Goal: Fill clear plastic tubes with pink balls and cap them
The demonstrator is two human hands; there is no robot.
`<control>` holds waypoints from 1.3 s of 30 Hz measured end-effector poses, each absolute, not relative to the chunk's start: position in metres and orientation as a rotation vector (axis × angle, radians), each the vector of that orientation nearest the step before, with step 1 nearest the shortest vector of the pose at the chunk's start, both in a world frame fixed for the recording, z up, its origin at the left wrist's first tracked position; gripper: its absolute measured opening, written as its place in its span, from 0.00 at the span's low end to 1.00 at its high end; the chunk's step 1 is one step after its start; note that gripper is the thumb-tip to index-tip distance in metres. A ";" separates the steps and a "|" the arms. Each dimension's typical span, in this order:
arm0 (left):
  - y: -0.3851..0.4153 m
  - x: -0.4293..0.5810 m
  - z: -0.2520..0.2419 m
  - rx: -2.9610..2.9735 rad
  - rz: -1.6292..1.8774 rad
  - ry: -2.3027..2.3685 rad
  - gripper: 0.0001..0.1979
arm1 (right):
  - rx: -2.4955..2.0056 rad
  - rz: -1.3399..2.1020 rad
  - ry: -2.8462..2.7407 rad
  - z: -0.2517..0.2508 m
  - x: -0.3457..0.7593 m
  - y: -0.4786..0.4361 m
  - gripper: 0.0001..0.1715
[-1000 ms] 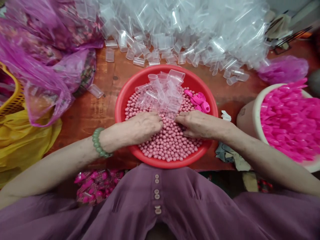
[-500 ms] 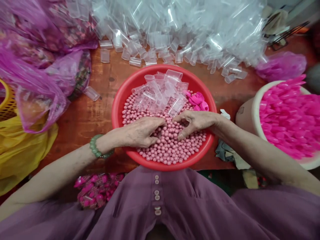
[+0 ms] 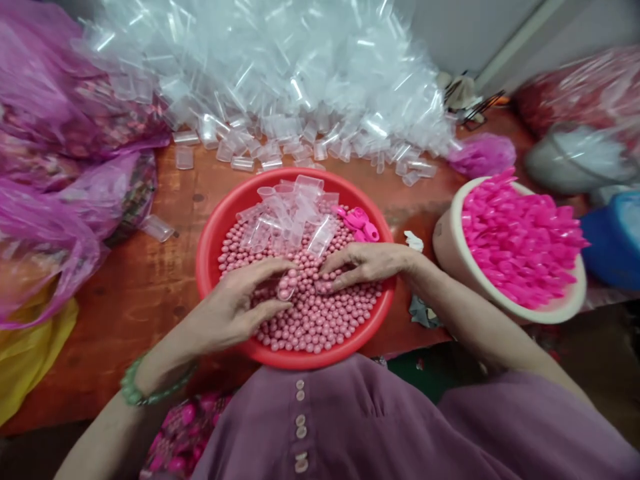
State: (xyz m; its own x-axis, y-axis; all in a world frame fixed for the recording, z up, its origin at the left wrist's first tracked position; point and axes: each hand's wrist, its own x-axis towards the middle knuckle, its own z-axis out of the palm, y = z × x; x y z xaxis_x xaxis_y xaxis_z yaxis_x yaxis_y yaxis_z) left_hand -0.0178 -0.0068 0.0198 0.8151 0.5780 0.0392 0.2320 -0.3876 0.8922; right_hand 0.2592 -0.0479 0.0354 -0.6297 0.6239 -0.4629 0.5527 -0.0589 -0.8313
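Two hands are set in over the rim of the red basin (image 3: 205, 253); clock is centred on the basin, 12 at far side. A bead-filled tube (image 3: 287, 285) is gripped between thumb and fingers of the left hand (image 3: 233, 300), brought in from 8 o'clock; tube is held just 7 o'clock of centre. Right hand (image 3: 367, 263) is reached in from 3, fingertips lowered to the pink beads (image 3: 307, 330); whether anything is grasped there can't be told. Loose clear tubes (image 3: 287, 213) are heaped on the beads at 12. Pink plastic pieces (image 3: 370, 233) are clustered at 1–2, inside the rim. Basin is carried by the counter (image 3: 170, 287). Outside: big tube pile (image 3: 280, 73) is spread at 12, purple bag (image 3: 45, 220) is placed at 10, cream bucket (image 3: 450, 250) is parked at 3, filled with pink pieces.
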 end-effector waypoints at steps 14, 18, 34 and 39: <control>-0.021 -0.019 0.015 1.895 0.488 0.710 0.26 | -1.465 1.313 -2.278 0.037 0.251 -0.075 0.17; -0.027 -0.015 0.014 1.663 0.490 0.711 0.30 | -1.598 0.958 -2.301 0.051 0.243 -0.092 0.20; -0.041 -0.011 0.004 0.864 0.705 0.472 0.20 | -2.520 -0.105 -1.995 0.026 0.267 -0.070 0.23; -0.038 -0.013 0.003 0.707 0.719 0.423 0.17 | -2.468 -0.070 -1.988 0.021 0.277 -0.068 0.21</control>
State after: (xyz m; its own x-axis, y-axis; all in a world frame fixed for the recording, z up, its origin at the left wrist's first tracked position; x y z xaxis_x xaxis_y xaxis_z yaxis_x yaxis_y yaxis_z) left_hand -0.0128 -0.0378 0.0034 0.6856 0.7191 -0.1134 -0.4488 0.5401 0.7119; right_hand 0.2767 -0.0678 0.0209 0.2124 0.9770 0.0167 0.9758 -0.2129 0.0495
